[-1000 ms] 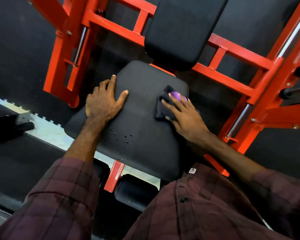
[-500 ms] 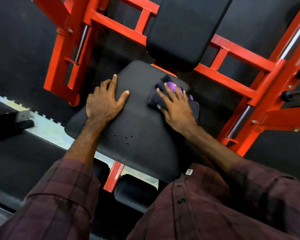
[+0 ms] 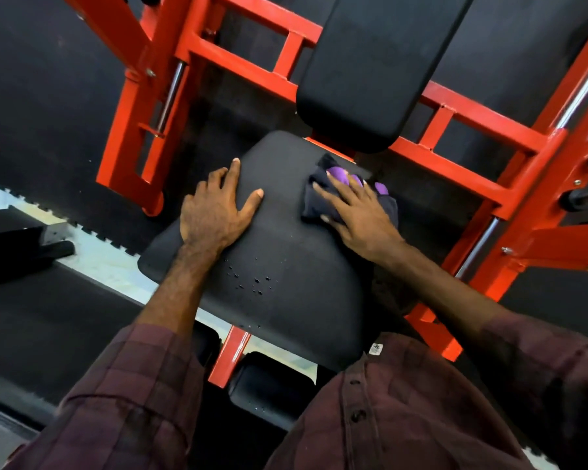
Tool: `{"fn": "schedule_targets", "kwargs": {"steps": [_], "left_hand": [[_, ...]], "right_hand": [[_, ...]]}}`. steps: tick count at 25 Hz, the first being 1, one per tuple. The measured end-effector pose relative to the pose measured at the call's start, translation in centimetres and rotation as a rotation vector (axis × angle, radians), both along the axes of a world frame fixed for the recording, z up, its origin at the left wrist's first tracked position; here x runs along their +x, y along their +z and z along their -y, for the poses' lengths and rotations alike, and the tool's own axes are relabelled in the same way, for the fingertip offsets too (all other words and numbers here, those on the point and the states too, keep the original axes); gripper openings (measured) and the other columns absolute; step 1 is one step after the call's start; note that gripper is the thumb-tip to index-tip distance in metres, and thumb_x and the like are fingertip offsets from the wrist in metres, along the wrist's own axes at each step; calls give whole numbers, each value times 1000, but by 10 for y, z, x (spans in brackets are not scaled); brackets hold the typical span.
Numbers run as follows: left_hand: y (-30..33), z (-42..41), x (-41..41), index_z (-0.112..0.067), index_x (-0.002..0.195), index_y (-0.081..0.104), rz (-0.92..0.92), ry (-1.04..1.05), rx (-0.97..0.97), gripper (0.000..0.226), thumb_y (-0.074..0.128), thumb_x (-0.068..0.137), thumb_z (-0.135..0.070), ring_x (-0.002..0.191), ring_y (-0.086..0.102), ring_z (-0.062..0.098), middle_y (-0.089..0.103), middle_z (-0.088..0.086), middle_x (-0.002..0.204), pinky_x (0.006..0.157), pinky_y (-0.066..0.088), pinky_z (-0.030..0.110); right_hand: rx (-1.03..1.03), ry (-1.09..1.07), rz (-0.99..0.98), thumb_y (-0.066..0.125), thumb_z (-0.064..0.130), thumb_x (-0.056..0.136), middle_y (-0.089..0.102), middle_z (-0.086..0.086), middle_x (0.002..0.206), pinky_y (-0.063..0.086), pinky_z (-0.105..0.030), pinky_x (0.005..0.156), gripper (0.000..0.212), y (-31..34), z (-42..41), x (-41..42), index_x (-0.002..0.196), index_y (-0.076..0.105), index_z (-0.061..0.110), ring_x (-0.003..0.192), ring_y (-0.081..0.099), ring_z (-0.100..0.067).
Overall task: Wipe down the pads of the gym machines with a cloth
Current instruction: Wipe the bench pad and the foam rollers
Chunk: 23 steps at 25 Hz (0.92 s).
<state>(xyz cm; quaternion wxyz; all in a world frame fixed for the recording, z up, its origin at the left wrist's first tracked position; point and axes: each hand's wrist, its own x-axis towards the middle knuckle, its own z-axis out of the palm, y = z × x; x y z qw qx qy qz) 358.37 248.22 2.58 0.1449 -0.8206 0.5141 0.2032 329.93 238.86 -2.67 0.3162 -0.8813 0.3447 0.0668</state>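
A black seat pad [image 3: 286, 239] of a red gym machine lies below me, with small water drops near its middle. My right hand [image 3: 357, 215] presses flat on a dark cloth with purple patches [image 3: 314, 201] at the pad's far right corner. My left hand [image 3: 214, 212] rests flat on the pad's left side, fingers spread, holding nothing. A black back pad [image 3: 370, 69] rises just beyond the seat.
The red steel frame [image 3: 252, 72] surrounds the seat on the left, back and right, with chrome rods [image 3: 170, 93] on both sides. Two smaller black pads [image 3: 272, 385] sit under the seat's near edge. Dark rubber floor [image 3: 41, 96] lies around.
My right hand has slid the cloth from the seat's right middle toward the far right corner, by the back pad. My left hand has stayed in place.
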Motion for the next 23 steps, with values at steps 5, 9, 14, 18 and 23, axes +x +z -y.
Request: {"fn": "schedule_targets", "kwargs": {"steps": [5,9,14,18,23], "left_hand": [[-3,0,1,-30,166,19,-2,-2,16,88,18,96,-84,129,56,37,45,10,157,94,52,54],[-1,0,2,-30,166,19,-6,3,11,85,23,98,-82,129,56,37,45,9,157,95,51,54],[-3,1,2,-30,166,19,11,-9,12,85,21,98,-82,128,57,36,46,9,155,92,52,52],[-5,0,3,-31,166,20,29,-3,10,86,20,97,-83,127,57,35,47,7,155,92,52,52],[-4,-1,1,-32,166,21,24,3,-7,85,21,97,-82,125,58,35,48,5,153,90,51,51]], "right_hand": [[88,-235,-149,35,56,104,25,-9,173,22,-59,125,66,-17,37,9,163,35,28,154,27,-43],[54,-47,-45,30,57,102,26,-5,173,18,-60,127,67,-6,20,27,164,35,29,155,25,-40],[112,-143,-116,28,63,101,26,-7,172,24,-59,124,70,-26,52,10,165,31,33,155,28,-41],[84,-106,-92,40,51,108,24,-6,173,20,-59,125,61,-16,48,65,165,30,33,154,25,-42],[59,37,-50,26,62,102,23,-3,174,25,-59,124,69,-27,55,24,166,27,35,155,27,-39]]}}
